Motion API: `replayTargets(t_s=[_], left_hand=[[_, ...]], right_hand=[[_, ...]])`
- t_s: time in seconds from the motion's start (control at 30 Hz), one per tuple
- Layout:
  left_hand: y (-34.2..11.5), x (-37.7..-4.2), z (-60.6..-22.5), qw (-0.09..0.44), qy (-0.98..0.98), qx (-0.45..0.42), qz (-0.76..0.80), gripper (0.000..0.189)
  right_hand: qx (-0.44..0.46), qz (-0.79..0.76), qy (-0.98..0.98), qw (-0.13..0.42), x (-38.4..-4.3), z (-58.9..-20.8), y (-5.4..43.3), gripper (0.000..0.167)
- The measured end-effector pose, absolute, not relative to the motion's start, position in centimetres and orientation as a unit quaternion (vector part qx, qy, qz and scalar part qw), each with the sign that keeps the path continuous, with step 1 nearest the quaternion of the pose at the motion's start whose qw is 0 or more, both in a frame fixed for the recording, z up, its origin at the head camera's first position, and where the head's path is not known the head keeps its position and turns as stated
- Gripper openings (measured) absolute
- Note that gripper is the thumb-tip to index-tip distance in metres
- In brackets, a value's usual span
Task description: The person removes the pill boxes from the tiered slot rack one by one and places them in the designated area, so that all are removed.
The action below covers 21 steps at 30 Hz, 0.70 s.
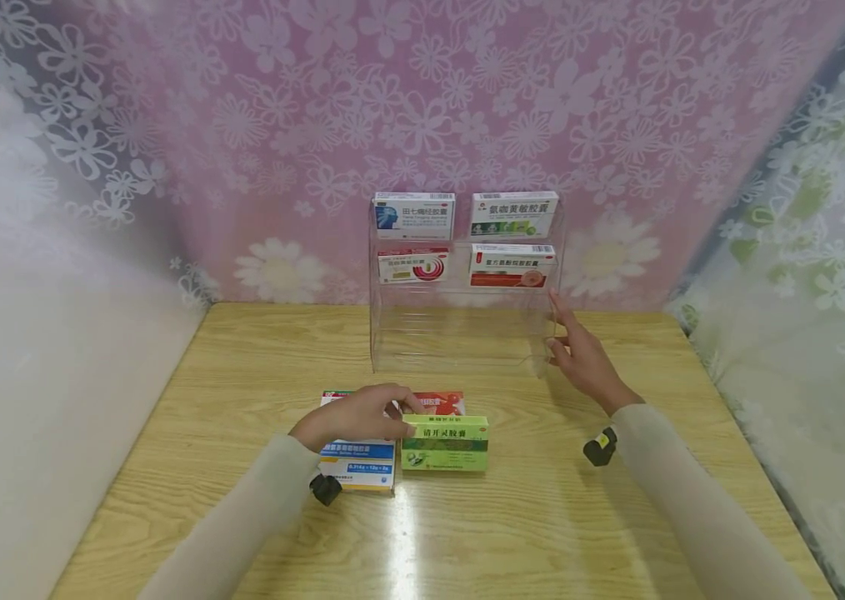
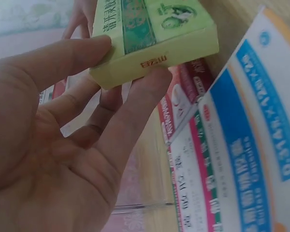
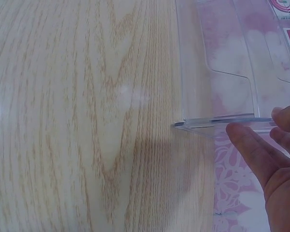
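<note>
My left hand (image 1: 362,412) pinches a green medicine box (image 1: 447,457) by its left end, between thumb and fingers. In the left wrist view the box's yellow-green end panel (image 2: 154,65) faces the palm. My right hand (image 1: 589,365) is at the right side of a clear plastic display rack (image 1: 460,364). Its fairly straight fingers touch the rack's side panel (image 3: 217,119) in the right wrist view. Under and beside the left hand lie a blue-and-white medicine box (image 1: 358,468) and a red one (image 1: 443,403), both partly hidden.
On the rack's upper tiers stand a blue-and-white box (image 1: 415,218), a white-and-green box (image 1: 514,217), a white box with red rings (image 1: 413,268) and a red-and-white box (image 1: 511,268). A flowered pink curtain (image 1: 422,108) hangs behind the wooden table (image 1: 512,533), with pale curtains at both sides.
</note>
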<state>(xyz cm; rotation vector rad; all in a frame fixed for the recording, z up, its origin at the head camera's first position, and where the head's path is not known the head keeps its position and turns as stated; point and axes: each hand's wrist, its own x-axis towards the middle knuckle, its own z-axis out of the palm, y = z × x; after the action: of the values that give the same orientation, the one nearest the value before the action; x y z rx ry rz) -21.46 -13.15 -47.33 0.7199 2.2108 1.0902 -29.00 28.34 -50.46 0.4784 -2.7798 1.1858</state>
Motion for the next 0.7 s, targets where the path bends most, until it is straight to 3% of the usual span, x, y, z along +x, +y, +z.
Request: replayTargets(t_s=[0.17,0.7], left_hand=[[-13.7,-20.5,-48.3,0.301,0.818,0.261,0.416,0.031],[-14.4,-20.1,-50.0,0.226,0.861,0.291,0.35,0.028]], right_hand=[[0.157,0.382,-0.91,0.038,-29.0,-50.2,28.2,0.087],[0.153,0.385,-0.91,0.034,-29.1,-50.5,28.3,0.088]])
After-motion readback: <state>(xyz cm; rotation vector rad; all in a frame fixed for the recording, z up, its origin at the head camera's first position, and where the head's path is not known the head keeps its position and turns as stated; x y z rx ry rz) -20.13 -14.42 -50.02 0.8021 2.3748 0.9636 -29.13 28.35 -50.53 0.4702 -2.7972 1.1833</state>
